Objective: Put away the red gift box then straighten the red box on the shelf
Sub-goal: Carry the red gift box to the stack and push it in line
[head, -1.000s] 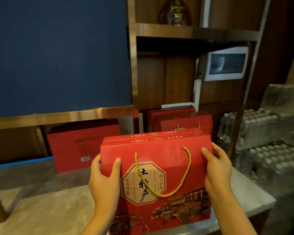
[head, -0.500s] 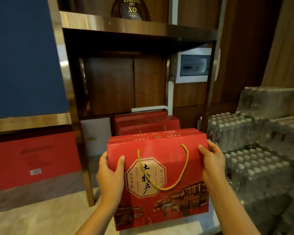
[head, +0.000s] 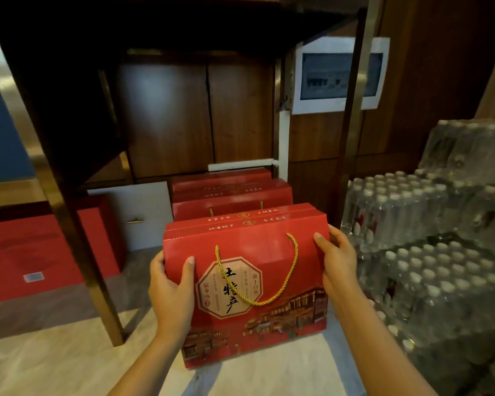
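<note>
The dark shelf frame (head: 77,252) fills the upper and left frame. Shrink-wrapped bottle packs (head: 429,252) stack at right. A row of red boxes (head: 229,192) stands at centre, under the shelf. Just in front, at lower centre, the red gift box (head: 249,284) stands upright, gold rope handle (head: 257,281) facing the camera. The left hand (head: 170,292) and right hand (head: 339,261) each clasp 1 side edge of it.

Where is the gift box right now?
Centre of the head view: gift box held between left hand and right hand, just before the red boxes under the shelf.
</note>
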`<state>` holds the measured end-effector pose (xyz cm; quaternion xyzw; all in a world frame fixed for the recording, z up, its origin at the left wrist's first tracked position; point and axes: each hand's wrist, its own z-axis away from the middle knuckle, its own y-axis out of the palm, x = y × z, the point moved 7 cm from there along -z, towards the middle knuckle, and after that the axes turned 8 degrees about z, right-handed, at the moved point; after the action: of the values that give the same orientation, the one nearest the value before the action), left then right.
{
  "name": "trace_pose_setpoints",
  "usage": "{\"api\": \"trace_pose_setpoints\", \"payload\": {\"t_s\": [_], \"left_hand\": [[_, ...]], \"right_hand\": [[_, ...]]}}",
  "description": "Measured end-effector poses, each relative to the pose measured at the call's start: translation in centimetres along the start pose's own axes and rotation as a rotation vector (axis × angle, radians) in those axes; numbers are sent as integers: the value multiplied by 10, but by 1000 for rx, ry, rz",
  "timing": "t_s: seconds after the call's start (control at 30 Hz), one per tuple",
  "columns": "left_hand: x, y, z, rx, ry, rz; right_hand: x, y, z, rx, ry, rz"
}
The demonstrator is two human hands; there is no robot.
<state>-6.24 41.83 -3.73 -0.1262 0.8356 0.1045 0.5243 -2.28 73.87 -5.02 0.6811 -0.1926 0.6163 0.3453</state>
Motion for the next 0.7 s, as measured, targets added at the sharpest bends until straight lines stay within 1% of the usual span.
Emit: {"api": "trace_pose_setpoints", "payload": {"t_s": [0.27, 0.53, 0.7], "left_hand": [[10, 1, -9, 12, 4, 48], [16, 0, -8, 41, -6, 81], [17, 0, -6, 58, -21, 105]], "right_hand": [[-7, 5, -3, 41, 20, -42], [-13, 2, 1, -1, -19, -2], [-16, 2, 5, 5, -41, 13]]}}
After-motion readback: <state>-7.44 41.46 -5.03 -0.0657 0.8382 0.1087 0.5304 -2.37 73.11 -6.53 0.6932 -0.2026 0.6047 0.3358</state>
